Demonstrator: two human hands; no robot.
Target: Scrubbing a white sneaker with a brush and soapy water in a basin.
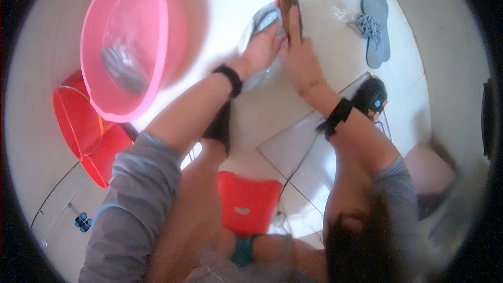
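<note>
My left hand (259,48) is closed on a pale grey shoe (255,25), whose light blue inside faces up. My right hand (301,56) grips a brown brush (290,11) with a reddish edge, one finger stretched along its back. The brush is right beside the shoe and seems to touch it; the bristles are hidden. Both hands are close together above the wet, pale tiled floor (325,36).
At the left stands a pink basin (163,31) with what looks like another grey shoe (124,69) in it. Red buckets (70,120) are beside it. Grey insoles (375,5) with shoelaces (367,25) lie at the right. A red stool (249,199) is between my legs.
</note>
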